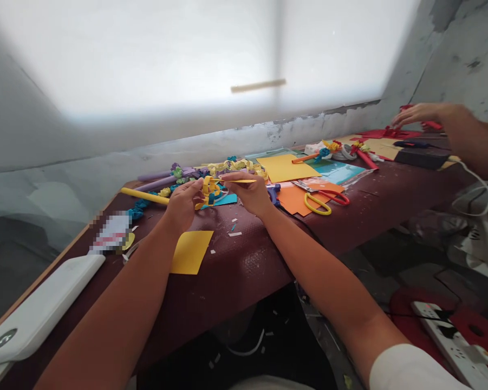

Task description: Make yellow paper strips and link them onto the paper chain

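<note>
My left hand pinches a curled yellow paper piece above the dark red table. My right hand grips a thin yellow paper strip that runs into that curl. Both hands meet over a blue paper scrap. A yellow paper rectangle lies flat just in front of my left wrist. Behind my hands runs a chain of curled paper pieces in yellow, green, purple and blue.
Scissors with yellow and red handles lie on orange paper right of my hand. A yellow sheet, rolled paper tubes and a white device sit on the table. Another person's hand works at the far right. A power strip lies on the floor.
</note>
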Demonstrator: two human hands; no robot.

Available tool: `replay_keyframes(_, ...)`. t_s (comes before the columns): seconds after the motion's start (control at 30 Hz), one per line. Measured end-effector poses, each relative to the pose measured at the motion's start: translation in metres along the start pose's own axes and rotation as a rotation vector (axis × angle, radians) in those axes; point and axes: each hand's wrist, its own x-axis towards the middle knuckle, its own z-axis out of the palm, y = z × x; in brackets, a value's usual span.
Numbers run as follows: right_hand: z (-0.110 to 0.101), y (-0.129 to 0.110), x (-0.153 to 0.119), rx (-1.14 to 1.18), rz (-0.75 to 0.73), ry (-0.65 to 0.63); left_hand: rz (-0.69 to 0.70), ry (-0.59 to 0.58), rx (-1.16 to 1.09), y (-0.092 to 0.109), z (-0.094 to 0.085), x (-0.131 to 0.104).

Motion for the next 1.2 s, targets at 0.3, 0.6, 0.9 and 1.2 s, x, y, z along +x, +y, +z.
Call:
replay_keyframes(0.3, 0.0, -0.002, -0.003, -0.113, -0.103, -0.05, 0.08, -0.058, -0.016, 0.005, 0.008, -0.007)
replay_keyframes(0.6, -0.004, -0.002, -0.002, -0.178, -0.196, 0.027, 0.067, -0.042, -0.007, 0.005, 0.007, -0.006)
replay_keyframes(0.9, 0.0, 0.004, -0.005, -0.256, -0.37, -0.087, 0.132, 0.054, 0.089, -0.002, 0.0, 0.001)
replay_keyframes(1.2, 0.001, 0.012, -0.011, -0.412, -0.478, -0.236, 0.036, -0.134, 0.04, 0.006, 0.004, -0.006)
